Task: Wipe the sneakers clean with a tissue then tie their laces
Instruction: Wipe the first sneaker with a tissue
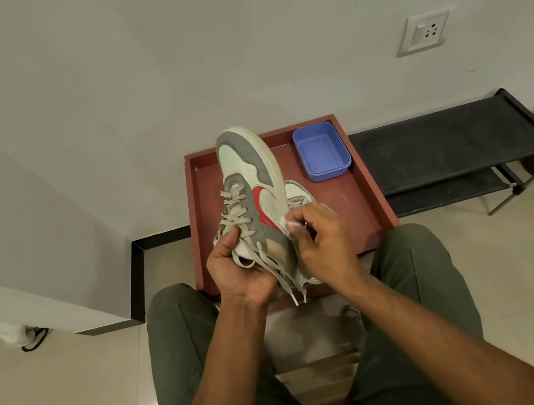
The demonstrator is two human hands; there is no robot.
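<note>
We grip the sneaker in our left hand; right hand pinches the tissue at its sole. Dangling laces could snag it.

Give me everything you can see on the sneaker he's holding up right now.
The raised sneaker is white with grey suede-like panels, a red side mark and a dirty whitish sole. It is tilted, toe up and away, above the red-brown tray. Its beige laces hang untied. The left hand grips it at the collar; the right hand presses a white tissue against its sole edge.
</note>
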